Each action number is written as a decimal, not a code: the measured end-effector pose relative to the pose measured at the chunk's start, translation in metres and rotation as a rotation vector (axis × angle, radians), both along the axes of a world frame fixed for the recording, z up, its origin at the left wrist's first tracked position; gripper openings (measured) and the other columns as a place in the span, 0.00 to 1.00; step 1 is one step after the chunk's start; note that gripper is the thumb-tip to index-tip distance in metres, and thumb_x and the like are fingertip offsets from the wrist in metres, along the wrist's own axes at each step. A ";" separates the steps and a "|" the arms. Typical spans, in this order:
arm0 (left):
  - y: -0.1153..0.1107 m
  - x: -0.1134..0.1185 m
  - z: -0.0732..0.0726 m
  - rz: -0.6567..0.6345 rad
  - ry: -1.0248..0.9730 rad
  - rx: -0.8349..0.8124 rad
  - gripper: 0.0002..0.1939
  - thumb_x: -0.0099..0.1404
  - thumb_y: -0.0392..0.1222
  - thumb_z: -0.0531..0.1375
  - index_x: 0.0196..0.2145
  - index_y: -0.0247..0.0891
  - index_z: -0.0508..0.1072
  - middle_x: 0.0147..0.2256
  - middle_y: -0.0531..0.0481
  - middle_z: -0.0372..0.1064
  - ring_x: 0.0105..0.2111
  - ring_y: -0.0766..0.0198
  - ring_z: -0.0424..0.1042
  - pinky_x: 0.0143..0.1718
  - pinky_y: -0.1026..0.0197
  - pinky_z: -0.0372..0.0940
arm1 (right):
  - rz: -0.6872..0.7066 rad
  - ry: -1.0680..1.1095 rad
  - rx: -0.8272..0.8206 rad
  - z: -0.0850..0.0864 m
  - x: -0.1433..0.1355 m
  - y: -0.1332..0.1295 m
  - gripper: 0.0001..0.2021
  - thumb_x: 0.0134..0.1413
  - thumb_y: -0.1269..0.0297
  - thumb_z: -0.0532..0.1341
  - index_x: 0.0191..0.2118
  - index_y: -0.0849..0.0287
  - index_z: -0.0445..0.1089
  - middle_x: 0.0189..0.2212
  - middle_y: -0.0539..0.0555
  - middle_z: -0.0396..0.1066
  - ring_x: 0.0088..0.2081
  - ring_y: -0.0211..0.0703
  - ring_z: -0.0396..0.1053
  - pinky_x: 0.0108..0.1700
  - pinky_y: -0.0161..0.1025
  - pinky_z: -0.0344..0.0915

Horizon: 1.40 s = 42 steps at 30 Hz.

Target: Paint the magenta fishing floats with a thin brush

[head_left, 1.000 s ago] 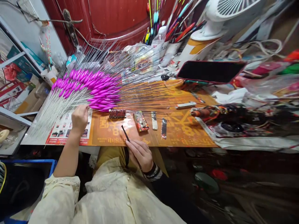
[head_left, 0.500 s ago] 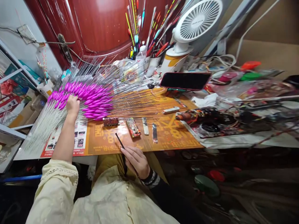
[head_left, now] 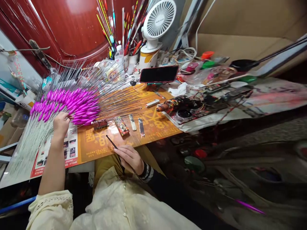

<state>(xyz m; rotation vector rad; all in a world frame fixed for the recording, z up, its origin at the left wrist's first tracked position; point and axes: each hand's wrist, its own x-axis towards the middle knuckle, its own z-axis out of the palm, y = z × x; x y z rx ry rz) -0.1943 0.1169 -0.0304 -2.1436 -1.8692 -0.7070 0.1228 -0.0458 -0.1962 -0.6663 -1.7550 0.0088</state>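
While your right hand (head_left: 130, 158) pinches a slim brush-like tool (head_left: 112, 142), tip angled away, probably to keep it clear of your shirt (head_left: 107, 198), your left hand (head_left: 61, 125) curls by the pale stems (head_left: 31, 143), fingers folded in; can't tell if they pinch one. Magenta floats (head_left: 80, 103) lie fanned just beyond on the table (head_left: 155, 131), likely so stems don't tangle. Stained block (head_left: 122, 126) sits near your tool, seemingly for easy reach

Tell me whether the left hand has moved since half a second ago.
Yes. The whole view has shifted too, but judged against the printed sheet, the left hand has drawn back, closer to it.
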 end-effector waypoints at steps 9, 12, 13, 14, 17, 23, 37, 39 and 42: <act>-0.005 0.038 0.020 -0.107 -0.001 0.188 0.11 0.68 0.46 0.61 0.36 0.39 0.82 0.34 0.46 0.79 0.33 0.59 0.74 0.34 0.58 0.61 | -0.072 0.021 -0.119 0.003 0.035 -0.023 0.21 0.68 0.64 0.56 0.63 0.54 0.70 0.48 0.59 0.79 0.45 0.48 0.79 0.49 0.48 0.80; -0.014 0.069 0.037 -0.211 -0.017 0.254 0.11 0.69 0.45 0.60 0.37 0.39 0.81 0.34 0.47 0.77 0.33 0.61 0.72 0.34 0.59 0.61 | -0.095 0.029 -0.153 0.005 0.047 -0.030 0.20 0.68 0.62 0.58 0.62 0.52 0.70 0.48 0.59 0.79 0.45 0.49 0.79 0.48 0.49 0.80; -0.018 0.081 0.044 -0.242 -0.022 0.260 0.10 0.70 0.45 0.60 0.37 0.39 0.80 0.34 0.47 0.77 0.33 0.62 0.72 0.35 0.59 0.61 | -0.092 0.034 -0.126 0.007 0.050 -0.030 0.21 0.68 0.64 0.57 0.64 0.53 0.68 0.48 0.60 0.79 0.46 0.49 0.79 0.47 0.49 0.80; -0.025 0.095 0.051 -0.265 -0.024 0.253 0.10 0.70 0.45 0.60 0.38 0.40 0.80 0.34 0.48 0.76 0.34 0.62 0.71 0.35 0.59 0.61 | -0.086 0.029 -0.087 0.009 0.053 -0.030 0.22 0.68 0.66 0.56 0.65 0.54 0.66 0.48 0.60 0.79 0.47 0.49 0.79 0.46 0.49 0.80; -0.054 0.140 0.069 -0.280 0.013 0.169 0.10 0.72 0.45 0.59 0.39 0.40 0.78 0.37 0.49 0.74 0.36 0.62 0.70 0.36 0.59 0.59 | -0.085 -0.005 0.059 0.017 0.062 -0.029 0.23 0.68 0.70 0.53 0.66 0.57 0.64 0.46 0.62 0.80 0.46 0.49 0.80 0.41 0.47 0.81; -0.099 0.173 0.062 -0.291 0.098 -0.008 0.13 0.72 0.50 0.57 0.34 0.42 0.77 0.36 0.49 0.73 0.35 0.60 0.71 0.32 0.60 0.55 | -0.138 -0.040 0.131 0.024 0.080 -0.030 0.21 0.68 0.69 0.55 0.64 0.56 0.67 0.43 0.60 0.81 0.44 0.48 0.80 0.41 0.45 0.79; -0.095 0.030 -0.019 -0.235 -0.071 -0.280 0.16 0.67 0.56 0.58 0.34 0.48 0.83 0.35 0.52 0.80 0.34 0.58 0.75 0.35 0.58 0.63 | -0.402 -0.049 -0.002 0.017 0.119 0.027 0.20 0.67 0.70 0.54 0.62 0.57 0.68 0.46 0.59 0.80 0.45 0.47 0.79 0.49 0.47 0.78; -0.095 0.026 -0.023 -0.214 -0.062 -0.273 0.16 0.67 0.56 0.57 0.33 0.49 0.83 0.34 0.52 0.79 0.34 0.58 0.76 0.35 0.58 0.63 | -0.455 -0.037 -0.035 0.019 0.116 0.042 0.19 0.69 0.70 0.53 0.61 0.58 0.69 0.47 0.60 0.80 0.47 0.47 0.79 0.52 0.48 0.77; -0.092 0.021 -0.027 -0.198 -0.059 -0.279 0.15 0.66 0.56 0.58 0.33 0.50 0.83 0.34 0.53 0.80 0.35 0.58 0.76 0.35 0.58 0.64 | -0.505 -0.026 -0.086 0.023 0.112 0.059 0.21 0.69 0.70 0.52 0.65 0.59 0.65 0.52 0.61 0.78 0.53 0.49 0.77 0.57 0.50 0.75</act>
